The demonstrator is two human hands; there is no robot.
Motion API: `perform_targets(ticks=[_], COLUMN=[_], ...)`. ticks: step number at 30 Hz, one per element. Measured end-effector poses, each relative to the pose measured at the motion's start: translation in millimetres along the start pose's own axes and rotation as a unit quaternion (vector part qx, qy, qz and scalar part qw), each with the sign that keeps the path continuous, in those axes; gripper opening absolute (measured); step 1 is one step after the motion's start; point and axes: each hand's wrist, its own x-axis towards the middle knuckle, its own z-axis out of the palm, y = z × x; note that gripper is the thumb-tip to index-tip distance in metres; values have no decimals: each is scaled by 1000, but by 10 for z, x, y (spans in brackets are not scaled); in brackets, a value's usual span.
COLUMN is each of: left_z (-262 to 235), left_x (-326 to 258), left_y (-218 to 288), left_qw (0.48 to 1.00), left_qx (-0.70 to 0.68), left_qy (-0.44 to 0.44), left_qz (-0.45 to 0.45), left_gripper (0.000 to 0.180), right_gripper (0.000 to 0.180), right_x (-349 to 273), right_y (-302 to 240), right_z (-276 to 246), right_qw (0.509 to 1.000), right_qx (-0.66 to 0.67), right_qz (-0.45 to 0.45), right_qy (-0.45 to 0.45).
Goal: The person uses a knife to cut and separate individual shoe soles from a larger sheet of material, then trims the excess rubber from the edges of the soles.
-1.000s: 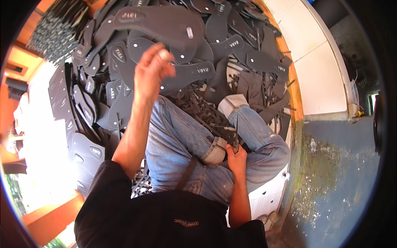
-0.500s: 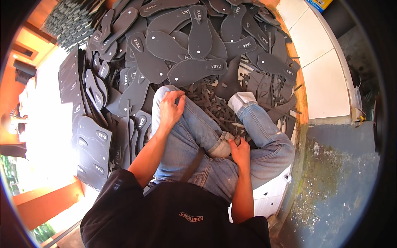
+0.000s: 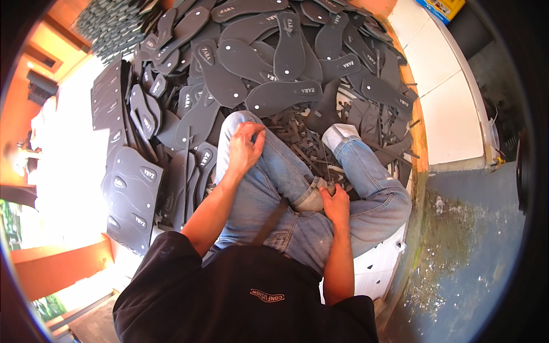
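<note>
My left hand point(image 3: 246, 147) lies over my raised left knee, its fingers loosely bent on the denim and nothing held. Low between my crossed legs, my right hand point(image 3: 336, 201) is closed round the short grey handle of a thin-bladed tool point(image 3: 327, 162), whose narrow blade points up and away from me. Beyond my shins, dark foam offcuts point(image 3: 290, 134) cover the floor. Grey sandal soles point(image 3: 284, 97) with a white dot at one end are heaped past them. A dark strip point(image 3: 269, 222) rests across my lap.
At my left stand moulded grey foam sheets point(image 3: 132, 194) with sole outlines. Neat stacks of soles point(image 3: 111, 28) rise at the far left. A white tiled ledge point(image 3: 452, 114) and a stained grey floor point(image 3: 463, 246) lie on the right.
The whole view has shifted slightly, so the scene sits a little further right. Both hands keep their places on the knee and the tool.
</note>
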Motion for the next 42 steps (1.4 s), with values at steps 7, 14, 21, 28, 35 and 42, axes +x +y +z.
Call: perform_targets(ticks=[7,14,21,28,35,42], left_z=[-645,-1413,-1336,-1420,-1311,-1179], left_x=[-503,-1715,-1853,-1787,-1959,-2167], left_y=[-487,-1357,-1324,-1343,-1498,-1876], left_qw=[936,940,926,921,949,944], left_qx=[-188,69,130,5,-32,-15], left_qy=[201,132,107,87,124,139], left_qz=[-220,-308,-338,-379,-287,-300], left_gripper=[17,19,22,25,36,34], right_gripper=[40,39,32,32,29,25], right_x=[-65,-125,-265,-386,-401,-599], right_y=[-32,3,-87,-198,-63,-93], right_z=[-42,-41,-53,-99,-62,-92], right_qw=[996,991,976,965,950,896], right_qx=[71,105,179,221,264,386], right_qz=[-8,-46,-62,-59,-54,-37], right_qy=[46,67,104,131,159,218])
